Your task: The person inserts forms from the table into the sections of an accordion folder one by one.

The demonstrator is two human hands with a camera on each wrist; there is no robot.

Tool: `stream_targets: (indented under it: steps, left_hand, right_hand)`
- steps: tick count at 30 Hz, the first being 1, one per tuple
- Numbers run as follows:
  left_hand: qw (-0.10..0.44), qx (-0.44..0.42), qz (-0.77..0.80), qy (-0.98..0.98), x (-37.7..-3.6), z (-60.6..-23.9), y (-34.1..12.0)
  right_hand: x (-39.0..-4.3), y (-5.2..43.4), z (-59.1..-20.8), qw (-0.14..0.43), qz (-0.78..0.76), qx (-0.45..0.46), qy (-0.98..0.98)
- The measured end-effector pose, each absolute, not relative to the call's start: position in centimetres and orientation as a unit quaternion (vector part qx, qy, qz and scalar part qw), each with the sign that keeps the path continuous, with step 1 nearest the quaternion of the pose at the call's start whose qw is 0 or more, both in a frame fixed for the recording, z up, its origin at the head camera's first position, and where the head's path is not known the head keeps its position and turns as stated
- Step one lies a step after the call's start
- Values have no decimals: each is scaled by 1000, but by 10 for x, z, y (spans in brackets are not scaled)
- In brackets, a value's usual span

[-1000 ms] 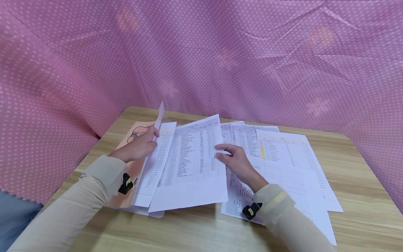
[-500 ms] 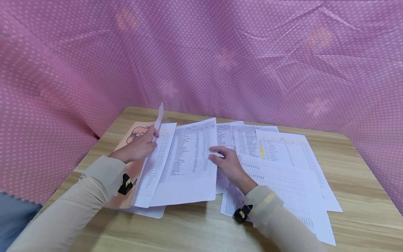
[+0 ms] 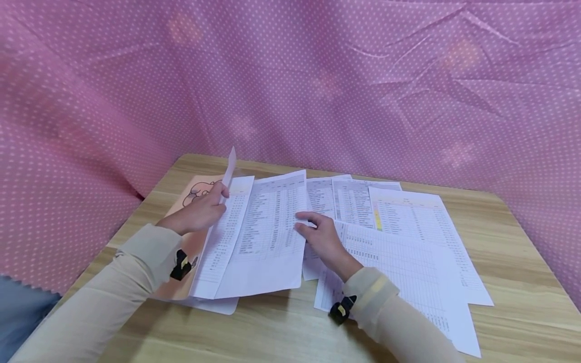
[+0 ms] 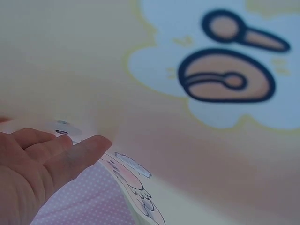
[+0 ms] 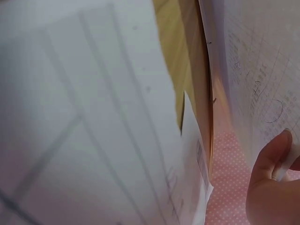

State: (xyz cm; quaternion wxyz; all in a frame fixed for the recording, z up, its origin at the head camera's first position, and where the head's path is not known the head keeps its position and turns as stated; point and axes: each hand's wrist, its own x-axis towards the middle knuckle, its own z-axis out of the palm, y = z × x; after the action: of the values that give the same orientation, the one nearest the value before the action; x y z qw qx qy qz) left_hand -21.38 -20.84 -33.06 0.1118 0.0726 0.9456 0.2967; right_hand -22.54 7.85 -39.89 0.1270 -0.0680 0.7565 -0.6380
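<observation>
In the head view, my left hand (image 3: 199, 209) pinches the raised cover edge of a peach folder (image 3: 183, 282) with cartoon drawings. The left wrist view shows the thumb against that cover (image 4: 201, 159), close to a printed spoon-like drawing. A printed sheet (image 3: 227, 232) lies inside the folder beneath the lifted cover. My right hand (image 3: 324, 239) pinches the right edge of another printed sheet (image 3: 268, 227), thumb on the near face. This sheet tilts up on its right side, its left part overlapping the inner one. Handwritten marks and a circle show on its back (image 5: 262, 79).
Several printed sheets lie overlapping to the right, one (image 3: 422, 222) with a yellow strip and a lined one (image 3: 399, 267) under my right forearm. The wooden table (image 3: 272, 327) ends at a pink dotted cloth (image 3: 317, 91) behind.
My right hand has moved left with its sheet, whose right edge now sits nearer the folder. More of the papers behind it shows. My left hand stays in place.
</observation>
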Motion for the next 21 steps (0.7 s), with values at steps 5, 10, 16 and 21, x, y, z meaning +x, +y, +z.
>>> stream_targets:
  steps: [5,10,16,21]
  left_hand:
    - [109,78,305,943,-214,-328,-208]
    - [107,81,308,942,-214,-327,-207]
    - [107,82,307,942,-213,-325,-207]
    - [113,79,306,942,-212,-323,-208]
  right_hand:
    - [-224,82,-395,116,-639,-64,757]
    - [-224,81,-394,111,-646,-62,753]
    - [-221,72,-394,106,-653,-66,747]
    - [-217,62,-395,106,-654,-67,746]
